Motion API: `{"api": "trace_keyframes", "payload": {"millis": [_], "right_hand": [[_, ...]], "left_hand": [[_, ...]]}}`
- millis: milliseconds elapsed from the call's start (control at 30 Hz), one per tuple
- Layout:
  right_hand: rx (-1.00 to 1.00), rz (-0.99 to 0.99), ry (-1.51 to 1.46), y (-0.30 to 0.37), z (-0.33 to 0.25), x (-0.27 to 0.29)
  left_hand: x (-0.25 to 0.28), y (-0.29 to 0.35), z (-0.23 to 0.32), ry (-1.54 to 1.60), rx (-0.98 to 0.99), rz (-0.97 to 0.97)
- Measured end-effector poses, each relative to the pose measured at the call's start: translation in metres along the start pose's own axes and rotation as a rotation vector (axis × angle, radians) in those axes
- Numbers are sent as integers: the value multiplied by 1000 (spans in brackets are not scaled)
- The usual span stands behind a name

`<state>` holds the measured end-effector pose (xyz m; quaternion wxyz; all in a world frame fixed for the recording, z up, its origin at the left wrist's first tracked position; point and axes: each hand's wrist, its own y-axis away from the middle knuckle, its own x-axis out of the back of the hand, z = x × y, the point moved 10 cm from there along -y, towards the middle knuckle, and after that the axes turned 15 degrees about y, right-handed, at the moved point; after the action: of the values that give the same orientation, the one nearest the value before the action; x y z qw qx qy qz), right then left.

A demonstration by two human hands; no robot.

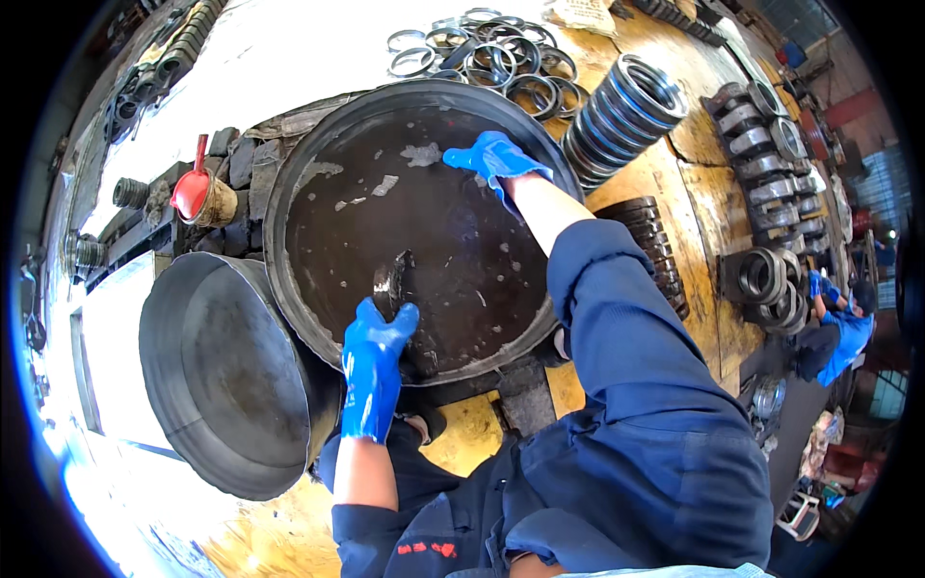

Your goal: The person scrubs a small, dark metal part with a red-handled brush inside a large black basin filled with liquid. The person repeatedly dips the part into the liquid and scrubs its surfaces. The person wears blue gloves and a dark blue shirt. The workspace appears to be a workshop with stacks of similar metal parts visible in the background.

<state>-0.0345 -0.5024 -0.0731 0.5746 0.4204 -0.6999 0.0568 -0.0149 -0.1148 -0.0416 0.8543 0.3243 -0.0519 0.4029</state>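
Note:
A wide round tub (277,217) of dark liquid stands in front of me, with pale patches of foam on the surface. My left hand (371,361), in a blue rubber glove, is over its near left side. Its thumb and fingers close on a black, wet, shiny piece (389,286); the full shape is hard to make out against the liquid. Above the far right part of the liquid is my right hand (496,166), also blue-gloved. Its fingers stretch to the left, and nothing shows in them.
An empty-looking metal drum (226,376) lies tilted at the left. Behind it sits a red dipper (193,193) in a small bucket. Loose metal rings (491,63) are heaped beyond the tub; a ring stack (621,120) leans at its right. Another person (838,332) works far right.

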Motion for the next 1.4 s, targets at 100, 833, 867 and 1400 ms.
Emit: {"api": "trace_keyframes", "payload": {"millis": [100,833,867,1400], "right_hand": [[-60,-92,18,-32,-22,-16],[56,29,-22,21,-32,-30],[130,64,-130,40,-37,-22],[89,-19,-1652,228,-19,-68]], "left_hand": [[12,0,-6,-113,98,53],[-13,-35,-44,135,-18,-78],[-15,-37,-43,161,-27,-104],[-13,-56,-54,322,-107,-184]]}}
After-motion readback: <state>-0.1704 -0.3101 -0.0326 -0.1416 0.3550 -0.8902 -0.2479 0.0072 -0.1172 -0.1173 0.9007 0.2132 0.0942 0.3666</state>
